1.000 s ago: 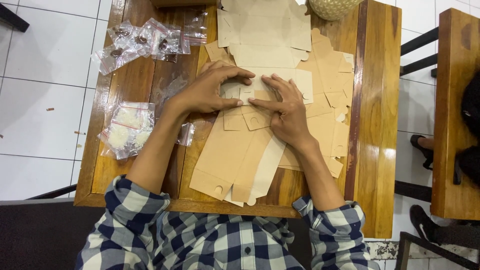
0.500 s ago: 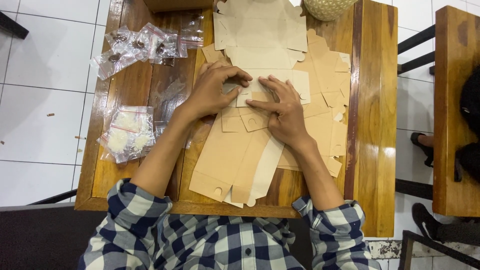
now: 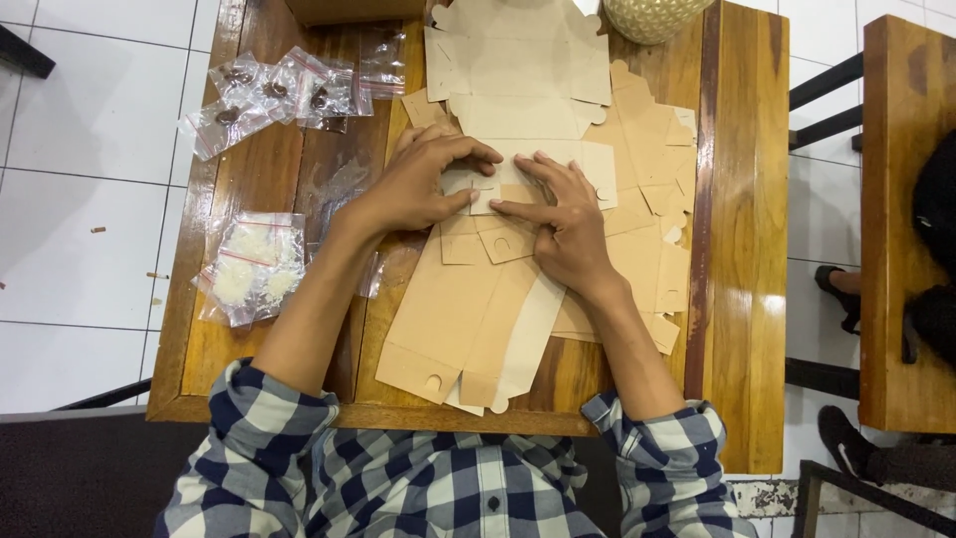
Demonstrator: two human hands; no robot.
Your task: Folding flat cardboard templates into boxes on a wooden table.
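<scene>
Item: kraft box blank (image 3: pixel 468 319), flat on worktop (image 3: pixel 737 249), long axis running away from us. Left hand (image 3: pixel 423 184) & right hand (image 3: pixel 563 224): grips pinching its top flap (image 3: pixel 488 189), both equally near.

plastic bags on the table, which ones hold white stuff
The lower bags, by the left forearm, hold white pieces; the upper bags hold dark ones.
</scene>
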